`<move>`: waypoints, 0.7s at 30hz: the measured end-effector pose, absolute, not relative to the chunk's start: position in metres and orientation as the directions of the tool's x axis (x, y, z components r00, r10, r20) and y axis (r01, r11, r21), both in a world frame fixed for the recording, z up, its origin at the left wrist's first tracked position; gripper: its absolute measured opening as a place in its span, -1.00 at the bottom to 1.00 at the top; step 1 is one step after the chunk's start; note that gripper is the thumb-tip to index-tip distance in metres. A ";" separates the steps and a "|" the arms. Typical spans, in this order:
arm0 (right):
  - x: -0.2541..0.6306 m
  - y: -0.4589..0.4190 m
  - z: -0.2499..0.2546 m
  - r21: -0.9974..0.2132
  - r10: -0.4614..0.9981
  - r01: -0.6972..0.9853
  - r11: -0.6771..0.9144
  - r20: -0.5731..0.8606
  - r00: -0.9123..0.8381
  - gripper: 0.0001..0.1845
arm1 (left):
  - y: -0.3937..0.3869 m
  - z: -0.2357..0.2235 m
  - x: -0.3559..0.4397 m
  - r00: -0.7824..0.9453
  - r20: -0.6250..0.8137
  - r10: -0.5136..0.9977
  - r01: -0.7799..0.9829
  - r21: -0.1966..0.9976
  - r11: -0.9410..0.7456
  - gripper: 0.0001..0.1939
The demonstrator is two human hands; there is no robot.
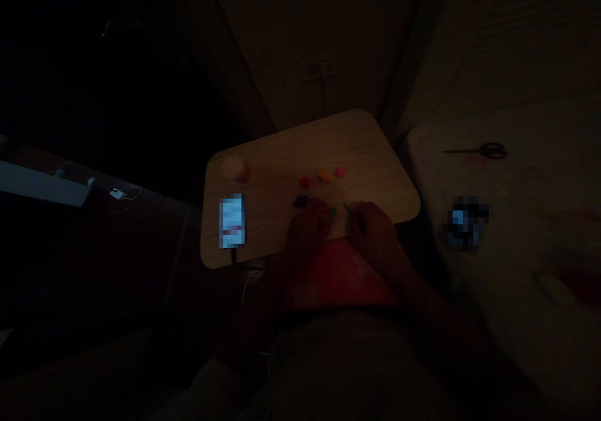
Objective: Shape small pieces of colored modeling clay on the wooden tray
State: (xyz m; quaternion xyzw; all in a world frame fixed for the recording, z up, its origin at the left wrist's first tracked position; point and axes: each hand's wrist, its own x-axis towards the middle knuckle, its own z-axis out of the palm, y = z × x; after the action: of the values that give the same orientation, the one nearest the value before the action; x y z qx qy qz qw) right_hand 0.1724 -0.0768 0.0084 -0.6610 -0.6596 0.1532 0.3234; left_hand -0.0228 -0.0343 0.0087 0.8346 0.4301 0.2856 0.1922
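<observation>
In dim light, both hands are over the near edge of a small wooden table [277,158]. My left hand [308,222] is closed, fingers curled together, with a small green lump [333,210] at its fingertips. My right hand [373,228] is closed in a pinch on a thin, pointed greenish piece [347,207], its kind too dark to tell. The two hands are a short gap apart. Beyond them lie small clay-like lumps: a red one [305,182], an orange one [325,175] and a pink one [340,171]. A dark purple piece [301,201] is beside my left hand.
A lidded tub [233,168] and a lit phone [231,220] with a cable are on the table's left side. Scissors [491,151] and a blurred-out dark object [464,223] lie on the pale surface to the right. A wall socket [318,67] is behind the table.
</observation>
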 end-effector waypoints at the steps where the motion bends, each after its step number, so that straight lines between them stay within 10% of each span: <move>1: 0.173 -0.076 0.009 -0.625 0.971 0.776 0.085 0.227 0.077 -0.90 | -0.034 0.009 -0.021 0.447 0.300 0.842 0.637 0.554 -0.536 -0.89; 21: 0.167 -0.072 0.009 -0.534 0.963 0.818 0.214 0.257 -0.084 -0.86 | -0.037 0.001 -0.019 0.497 0.377 0.782 0.704 0.352 -0.617 -0.79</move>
State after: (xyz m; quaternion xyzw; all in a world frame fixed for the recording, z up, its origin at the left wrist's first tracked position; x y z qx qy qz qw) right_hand 0.1667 -0.0719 0.0088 -0.6140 -0.7251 0.1268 0.2849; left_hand -0.0193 -0.0372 0.0015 0.8618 0.4310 0.2566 0.0761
